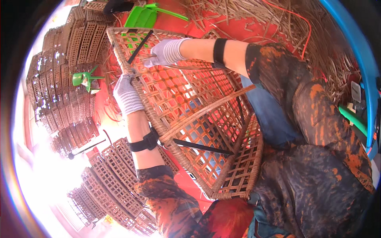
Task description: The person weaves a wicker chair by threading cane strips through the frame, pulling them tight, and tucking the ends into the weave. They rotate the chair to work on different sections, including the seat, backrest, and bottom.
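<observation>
Across the middle of the frame, a big brown woven-cane basket with an open lattice is tipped on its side, its lower right end close to the person's lap. Its thick wrapped rim at the left is gripped by the left hand, in a grey-and-white striped glove, with the fingers curled round the edge. Higher up, the right hand, gloved the same way, is held against the lattice; whether a strip is pinched in its fingers honestly can't be made out.

As for what could go wrong: if the rim grip were loosened, the whole basket could be rolled or twisted, since not much else seems to be bracing it. A dry cane strip could be snapped if it were pulled too hard round a tight bend, and glove fabric could easily be snagged on a rough end. The slim black rod at the lower middle might be bent if leaned on. Loose tan cane strips are scattered over the red floor up top, so feet could be tangled too.
</observation>
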`<state>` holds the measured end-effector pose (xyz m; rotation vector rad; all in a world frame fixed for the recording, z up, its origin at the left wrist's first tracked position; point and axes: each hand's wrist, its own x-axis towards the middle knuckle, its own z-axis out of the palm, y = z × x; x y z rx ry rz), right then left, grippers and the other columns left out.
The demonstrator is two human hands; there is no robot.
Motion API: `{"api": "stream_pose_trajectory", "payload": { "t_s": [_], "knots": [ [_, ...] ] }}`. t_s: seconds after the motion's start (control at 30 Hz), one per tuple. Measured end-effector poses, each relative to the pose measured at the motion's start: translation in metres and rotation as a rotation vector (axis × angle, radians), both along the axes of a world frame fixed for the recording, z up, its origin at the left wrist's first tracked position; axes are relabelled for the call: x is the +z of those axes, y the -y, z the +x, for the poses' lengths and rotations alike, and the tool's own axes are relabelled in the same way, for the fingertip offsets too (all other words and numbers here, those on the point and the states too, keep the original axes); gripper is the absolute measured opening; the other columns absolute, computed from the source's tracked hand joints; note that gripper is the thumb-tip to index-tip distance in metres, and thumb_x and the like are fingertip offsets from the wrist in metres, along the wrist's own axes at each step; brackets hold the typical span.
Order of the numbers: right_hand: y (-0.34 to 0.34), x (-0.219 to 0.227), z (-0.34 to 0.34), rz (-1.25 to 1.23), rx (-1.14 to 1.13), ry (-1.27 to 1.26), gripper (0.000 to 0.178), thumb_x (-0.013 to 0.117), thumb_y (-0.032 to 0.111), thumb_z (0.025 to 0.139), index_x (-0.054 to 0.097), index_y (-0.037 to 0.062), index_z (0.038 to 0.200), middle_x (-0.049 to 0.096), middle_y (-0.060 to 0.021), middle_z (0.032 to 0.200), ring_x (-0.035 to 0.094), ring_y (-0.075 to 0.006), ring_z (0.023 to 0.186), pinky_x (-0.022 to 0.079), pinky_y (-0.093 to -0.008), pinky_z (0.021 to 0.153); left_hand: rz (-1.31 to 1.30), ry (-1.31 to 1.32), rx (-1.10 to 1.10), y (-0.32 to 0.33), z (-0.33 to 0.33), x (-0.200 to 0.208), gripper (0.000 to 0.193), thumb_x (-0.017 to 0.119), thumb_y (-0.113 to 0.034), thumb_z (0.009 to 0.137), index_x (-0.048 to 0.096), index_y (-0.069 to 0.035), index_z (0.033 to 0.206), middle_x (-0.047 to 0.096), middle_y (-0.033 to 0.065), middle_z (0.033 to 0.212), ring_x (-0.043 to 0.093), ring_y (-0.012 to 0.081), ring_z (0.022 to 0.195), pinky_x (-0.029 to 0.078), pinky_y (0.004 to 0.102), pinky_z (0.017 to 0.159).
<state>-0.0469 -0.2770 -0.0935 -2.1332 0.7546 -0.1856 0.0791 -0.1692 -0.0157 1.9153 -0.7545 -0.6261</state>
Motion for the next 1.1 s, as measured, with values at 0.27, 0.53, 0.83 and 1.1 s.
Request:
{"api": "stream_pose_trajectory", "payload": {
  "t_s": [0.27, 0.53, 0.83, 1.1],
  "knots": [
    [0.0, 0.006, 0.006, 0.05, -0.037, 0.566, 0.04, 0.042, 0.041, 0.092, 0.066, 0.0079, 0.092, 0.063, -0.0097, 0.072, 0.062, -0.0211, 0.062, 0.049, -0.0336, 0.055, -0.011, -0.073, 0.047, -0.004, -0.008, 0.012, 0.024, 0.049, -0.015, 0.088, 0.067, 0.001, 0.087, 0.059, 0.0042, 0.067, 0.052, 0.0119, 0.053, 0.042, 0.0261, 0.049],
    [-0.008, -0.001, 0.0, 0.795, 0.126, 0.574, 0.026, 0.052, 0.033, 0.094, 0.063, 0.0098, 0.099, 0.044, 0.0049, 0.055, 0.038, -0.0052, 0.044, 0.029, -0.0221, 0.04, -0.006, 0.078, 0.006, -0.003, 0.001, 0.006, 0.024, 0.047, -0.014, 0.086, 0.063, 0.0, 0.075, 0.055, 0.0042, 0.062, 0.05, 0.0115, 0.054, 0.04, 0.0276, 0.052],
    [-0.009, 0.011, 0.012, 0.794, 0.15, 0.474, 0.023, 0.055, 0.03, 0.093, 0.062, 0.0094, 0.101, 0.046, 0.0033, 0.057, 0.038, -0.0059, 0.045, 0.03, -0.022, 0.04, -0.072, 0.067, -0.044, -0.003, -0.007, 0.008, 0.024, 0.047, -0.013, 0.086, 0.06, 0.001, 0.072, 0.054, 0.0057, 0.062, 0.052, 0.0132, 0.056, 0.042, 0.0282, 0.053],
    [-0.011, 0.017, 0.02, 0.687, 0.027, 0.547, 0.025, 0.063, 0.029, 0.088, 0.065, 0.0048, 0.093, 0.057, -0.0002, 0.071, 0.051, -0.0085, 0.057, 0.042, -0.0221, 0.051, -0.116, 0.014, 0.057, -0.01, 0.0, 0.008, 0.025, 0.047, -0.009, 0.085, 0.068, 0.004, 0.091, 0.065, 0.009, 0.076, 0.057, 0.0127, 0.061, 0.045, 0.0266, 0.057]
  ]
}}
